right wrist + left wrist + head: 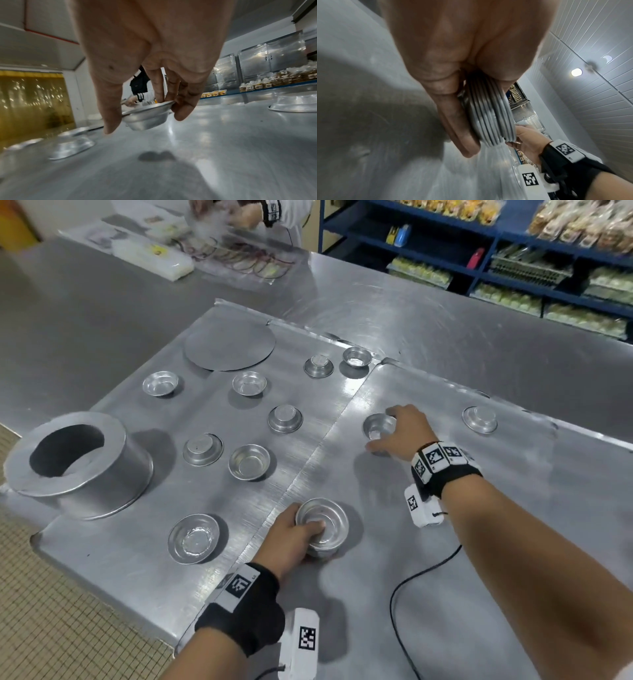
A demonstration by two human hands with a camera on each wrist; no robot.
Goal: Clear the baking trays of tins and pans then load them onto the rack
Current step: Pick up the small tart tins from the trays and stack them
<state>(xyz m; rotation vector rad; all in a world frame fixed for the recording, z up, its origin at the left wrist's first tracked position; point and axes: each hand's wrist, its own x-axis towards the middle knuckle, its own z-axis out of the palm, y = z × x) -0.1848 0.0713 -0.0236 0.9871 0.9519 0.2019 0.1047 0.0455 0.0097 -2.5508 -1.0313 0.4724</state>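
Two flat metal baking trays lie side by side: the left tray [144,563] and the right tray [513,474]. My left hand [291,539] grips a nested stack of small tins [322,525], whose several rims [491,119] show in the left wrist view. My right hand [397,433] pinches a single small tin [378,426] by its rim, lifted a little off the right tray [223,142]; the tin [147,116] hangs between thumb and fingers. Several small tins stay on the left tray, some upside down. One upturned tin [479,419] sits on the right tray.
A large round cake pan [78,463] stands upside down at the left tray's left end, and a flat round disc [229,344] lies at its far side. Another person's hands [239,213] work across the steel table [102,313]. Blue shelves [513,251] of packed goods stand behind.
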